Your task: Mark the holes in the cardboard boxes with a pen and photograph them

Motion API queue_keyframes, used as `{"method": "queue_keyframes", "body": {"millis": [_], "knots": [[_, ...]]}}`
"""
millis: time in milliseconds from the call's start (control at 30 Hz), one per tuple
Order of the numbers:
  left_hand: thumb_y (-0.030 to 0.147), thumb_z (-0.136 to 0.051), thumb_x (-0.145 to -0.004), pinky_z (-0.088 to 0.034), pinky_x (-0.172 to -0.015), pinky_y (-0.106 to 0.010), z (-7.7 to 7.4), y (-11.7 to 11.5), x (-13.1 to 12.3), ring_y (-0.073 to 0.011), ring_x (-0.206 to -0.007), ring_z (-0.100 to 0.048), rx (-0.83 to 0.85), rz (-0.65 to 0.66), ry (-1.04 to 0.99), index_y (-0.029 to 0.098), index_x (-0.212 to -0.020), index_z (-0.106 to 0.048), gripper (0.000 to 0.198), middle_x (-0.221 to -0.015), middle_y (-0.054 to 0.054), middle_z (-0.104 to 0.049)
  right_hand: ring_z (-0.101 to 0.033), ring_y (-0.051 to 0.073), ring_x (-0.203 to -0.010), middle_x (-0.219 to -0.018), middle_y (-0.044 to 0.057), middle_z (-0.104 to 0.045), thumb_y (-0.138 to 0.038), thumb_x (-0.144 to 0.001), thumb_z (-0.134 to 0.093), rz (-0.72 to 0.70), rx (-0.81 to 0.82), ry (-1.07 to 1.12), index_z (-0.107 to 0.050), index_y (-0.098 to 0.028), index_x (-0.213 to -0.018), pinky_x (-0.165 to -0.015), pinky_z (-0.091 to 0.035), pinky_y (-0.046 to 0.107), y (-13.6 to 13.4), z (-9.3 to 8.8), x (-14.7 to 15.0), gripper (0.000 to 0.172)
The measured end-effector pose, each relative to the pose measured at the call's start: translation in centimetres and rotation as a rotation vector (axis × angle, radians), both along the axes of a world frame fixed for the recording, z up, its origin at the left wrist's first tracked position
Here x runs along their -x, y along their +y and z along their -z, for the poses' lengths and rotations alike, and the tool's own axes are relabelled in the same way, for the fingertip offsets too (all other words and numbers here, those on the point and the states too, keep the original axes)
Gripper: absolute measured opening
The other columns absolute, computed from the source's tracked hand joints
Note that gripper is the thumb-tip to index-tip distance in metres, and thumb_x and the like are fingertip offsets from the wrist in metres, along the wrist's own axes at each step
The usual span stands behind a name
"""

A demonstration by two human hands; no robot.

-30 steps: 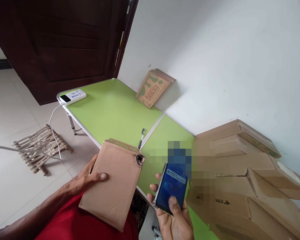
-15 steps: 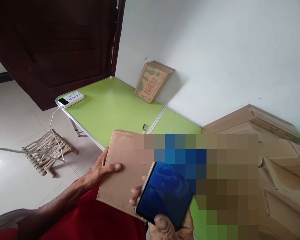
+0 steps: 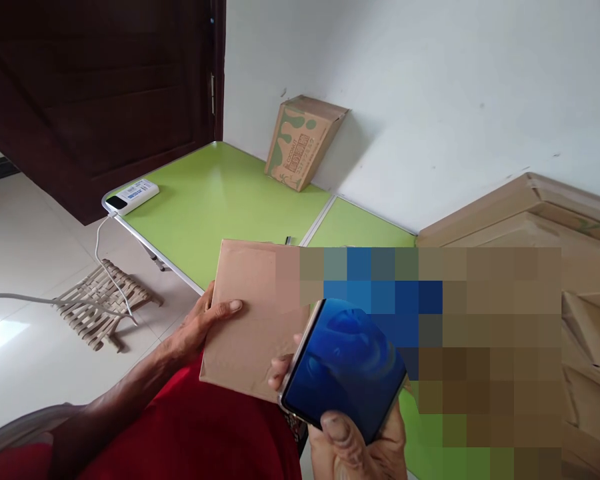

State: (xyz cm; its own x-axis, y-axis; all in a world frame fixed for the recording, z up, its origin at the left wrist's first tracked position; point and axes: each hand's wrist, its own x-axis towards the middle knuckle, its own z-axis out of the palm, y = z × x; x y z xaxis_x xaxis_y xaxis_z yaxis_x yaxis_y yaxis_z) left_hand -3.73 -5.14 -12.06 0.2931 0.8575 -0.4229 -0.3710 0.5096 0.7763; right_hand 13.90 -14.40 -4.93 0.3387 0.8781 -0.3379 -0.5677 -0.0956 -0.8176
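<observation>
My left hand (image 3: 207, 320) grips the left edge of a flat brown cardboard box (image 3: 253, 313), thumb on its face and fingers behind. In front of the box's right side, my right hand (image 3: 353, 443) is wrapped round a smartphone (image 3: 347, 363) with a blue swirled screen. Its thumb lies at the phone's lower edge and its fingertips show at the left side. The phone's upper right and the box's right end are covered by a blurred patch. Below both, a red garment covers my lap.
A green folding table (image 3: 205, 200) reaches to the wall. On it stand a printed carton (image 3: 300, 147) and a white device (image 3: 133, 196) with a cable. Several cardboard boxes (image 3: 540, 227) pile up at right. A woven stool (image 3: 107, 303) is on the floor at left.
The view has shifted a little, and the box and phone appear slightly higher, the phone also further right. Both hands keep their hold.
</observation>
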Motion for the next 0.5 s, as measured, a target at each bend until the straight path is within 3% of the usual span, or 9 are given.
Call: {"method": "queue_keyframes", "body": {"millis": [200,333,500], "knots": [[0.049,-0.082,-0.085,-0.062,-0.091,-0.047,0.2,-0.2,-0.2,-0.0408,-0.119,-0.071,-0.003,-0.011,-0.034,0.015,-0.147,-0.050,0.077,-0.132,-0.021,-0.072,-0.080,0.036,-0.090,-0.113,0.013,-0.080,-0.043,-0.071,-0.095,0.044,-0.097,-0.058,-0.066,-0.029,-0.130,-0.075,-0.066,0.053,0.4,1.4,-2.0,0.067],[0.050,-0.085,-0.082,-0.060,-0.097,-0.048,0.0,-0.3,-0.3,-0.0392,-0.115,-0.074,0.010,-0.007,-0.044,0.015,-0.144,-0.052,0.078,-0.128,-0.019,-0.074,-0.080,0.035,-0.091,-0.116,0.013,-0.080,-0.043,-0.072,-0.093,0.020,-0.140,-0.109,-0.068,-0.029,-0.126,-0.076,-0.066,0.050,0.5,2.2,-3.1,0.062],[0.049,-0.086,-0.082,-0.061,-0.094,-0.047,-0.2,-0.3,-0.4,-0.0393,-0.115,-0.073,0.010,-0.011,-0.031,0.015,-0.145,-0.052,0.080,-0.127,-0.019,-0.075,-0.081,0.034,-0.082,-0.106,0.009,-0.082,-0.048,-0.064,-0.100,0.093,-0.087,-0.063,-0.071,-0.030,-0.116,-0.070,-0.067,0.048,0.4,0.4,-2.1,0.062]]}}
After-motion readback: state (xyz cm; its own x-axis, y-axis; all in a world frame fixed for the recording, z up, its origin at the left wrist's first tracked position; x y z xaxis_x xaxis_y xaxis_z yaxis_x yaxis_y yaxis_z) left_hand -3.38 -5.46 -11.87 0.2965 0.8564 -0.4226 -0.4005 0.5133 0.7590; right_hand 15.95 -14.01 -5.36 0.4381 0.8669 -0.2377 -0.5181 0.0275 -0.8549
